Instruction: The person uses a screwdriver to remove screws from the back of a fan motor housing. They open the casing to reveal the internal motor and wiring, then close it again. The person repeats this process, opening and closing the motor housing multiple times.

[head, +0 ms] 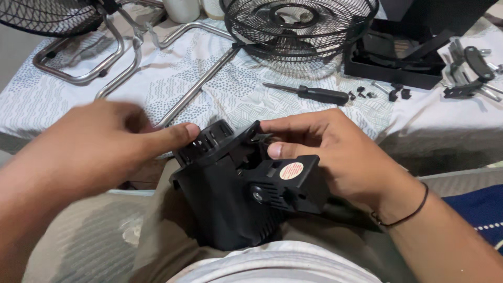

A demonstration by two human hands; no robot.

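Motor housing [236, 194] sits in the lap. Left hand [89, 152] steadies its vented top, thumb pressed on; right hand [325, 152] pinches the rear bracket. Step judged: working that bracket. Screwdriver [309, 93] lies unused on bench [435, 112]

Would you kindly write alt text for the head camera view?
Both hands, left hand and right hand, grip a black fan motor housing on the person's lap. Beyond, a patterned cloth holds a screwdriver, a wire fan guard and metal tubing.
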